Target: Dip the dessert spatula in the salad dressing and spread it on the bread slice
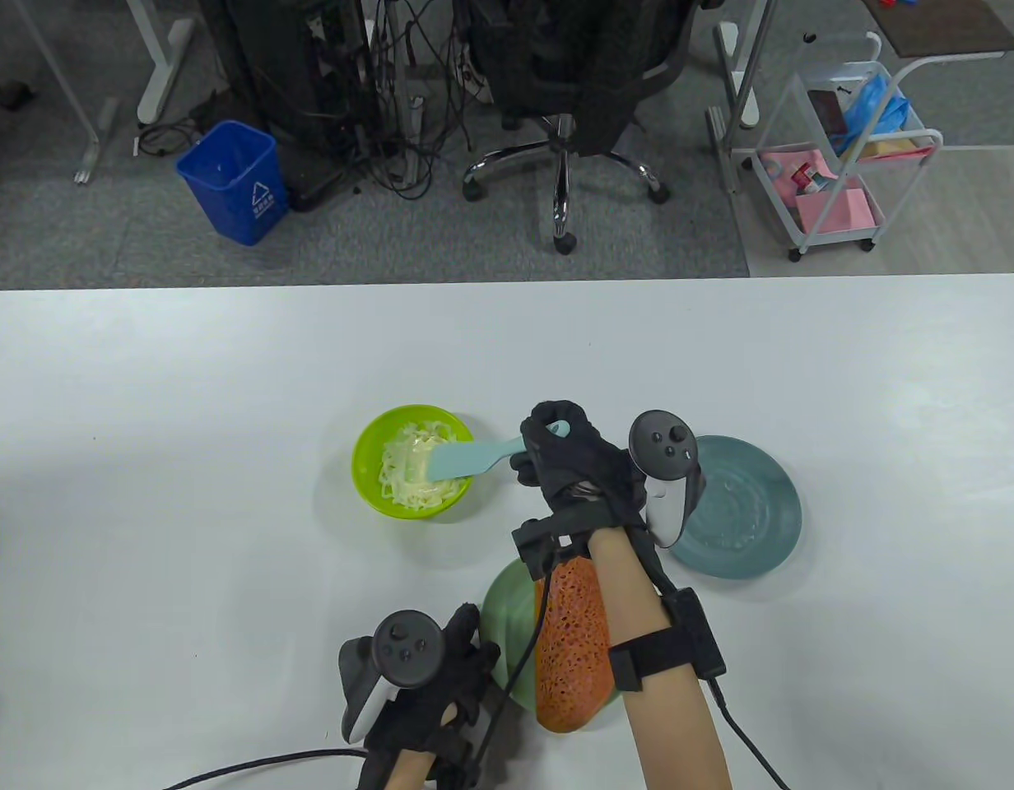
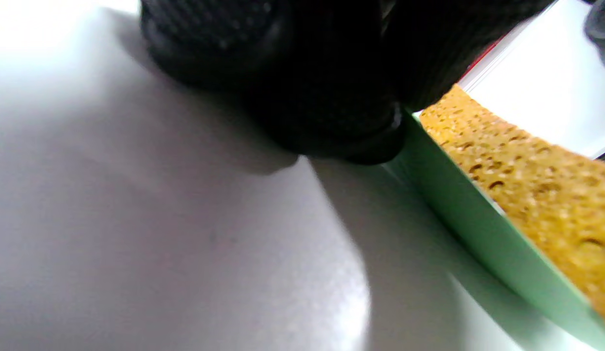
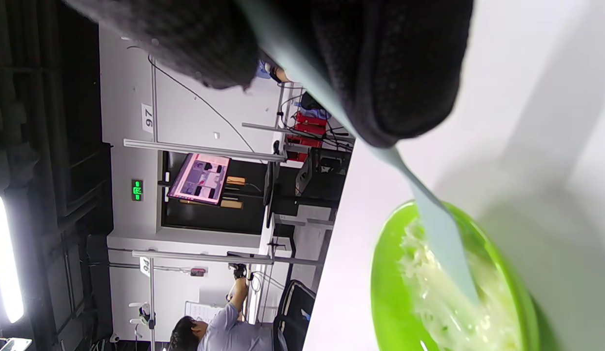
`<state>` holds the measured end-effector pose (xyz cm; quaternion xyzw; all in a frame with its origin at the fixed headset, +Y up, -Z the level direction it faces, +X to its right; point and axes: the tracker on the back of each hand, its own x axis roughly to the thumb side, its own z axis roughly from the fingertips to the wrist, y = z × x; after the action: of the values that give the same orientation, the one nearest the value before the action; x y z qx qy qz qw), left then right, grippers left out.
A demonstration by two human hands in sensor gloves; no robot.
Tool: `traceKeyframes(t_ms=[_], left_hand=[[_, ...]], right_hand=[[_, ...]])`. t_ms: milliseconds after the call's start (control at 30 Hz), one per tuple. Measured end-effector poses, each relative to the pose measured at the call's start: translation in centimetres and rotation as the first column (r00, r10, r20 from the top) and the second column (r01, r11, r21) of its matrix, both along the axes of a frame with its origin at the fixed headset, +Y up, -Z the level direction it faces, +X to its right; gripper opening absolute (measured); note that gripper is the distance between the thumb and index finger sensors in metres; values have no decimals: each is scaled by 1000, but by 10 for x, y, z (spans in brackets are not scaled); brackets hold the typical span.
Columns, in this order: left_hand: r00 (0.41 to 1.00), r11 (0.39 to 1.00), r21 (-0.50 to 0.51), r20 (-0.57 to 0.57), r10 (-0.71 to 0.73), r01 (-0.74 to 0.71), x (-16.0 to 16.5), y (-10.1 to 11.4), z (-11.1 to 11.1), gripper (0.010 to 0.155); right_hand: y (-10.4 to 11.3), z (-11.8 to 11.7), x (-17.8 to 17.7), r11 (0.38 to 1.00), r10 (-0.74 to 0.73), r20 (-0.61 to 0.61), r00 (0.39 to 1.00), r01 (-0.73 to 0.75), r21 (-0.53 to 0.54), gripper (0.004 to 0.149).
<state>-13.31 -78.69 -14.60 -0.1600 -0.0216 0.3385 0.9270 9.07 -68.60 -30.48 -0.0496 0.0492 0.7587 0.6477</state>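
A smooth, pale teal dessert spatula (image 1: 466,457) with a flat, rounded blade reaches left from the right hand (image 1: 574,469), whose gloved fingers (image 1: 548,428) are wrapped tight round its handle; the blade tip lies in the glossy lime-green bowl (image 1: 367,480), resting on the creamy, stringy salad dressing (image 1: 404,477). In the right wrist view the blade (image 3: 446,248) slants down into that pale, lumpy mass. The bread slice (image 1: 569,650) is porous and orange-brown, pitted like a sponge, lying on a matte light green plate (image 1: 503,613) near the worktop's (image 1: 186,411) front edge, partly under the right forearm. The left hand (image 1: 437,683) rests on the white worktop just beside that plate's left rim, its fingers loosely spread and holding nothing. A round, dull blue-grey plate (image 1: 750,510) sits just right of the right hand.
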Motion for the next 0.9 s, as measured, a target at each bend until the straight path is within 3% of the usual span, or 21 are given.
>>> traceKeyframes(t_ms=[300, 467, 900], left_hand=[[1000, 1000, -2, 0, 3, -3, 0, 0, 0, 62], [1000, 1000, -3, 1, 5, -5, 0, 0, 0, 62], [1000, 1000, -2, 2, 4, -4, 0, 0, 0, 62]], right_hand=[[12, 2, 11, 1000, 10, 32, 999, -10, 13, 46], [13, 3, 10, 998, -57, 23, 998, 57, 26, 48], [-9, -1, -19, 996, -92, -33, 995, 92, 3, 50]])
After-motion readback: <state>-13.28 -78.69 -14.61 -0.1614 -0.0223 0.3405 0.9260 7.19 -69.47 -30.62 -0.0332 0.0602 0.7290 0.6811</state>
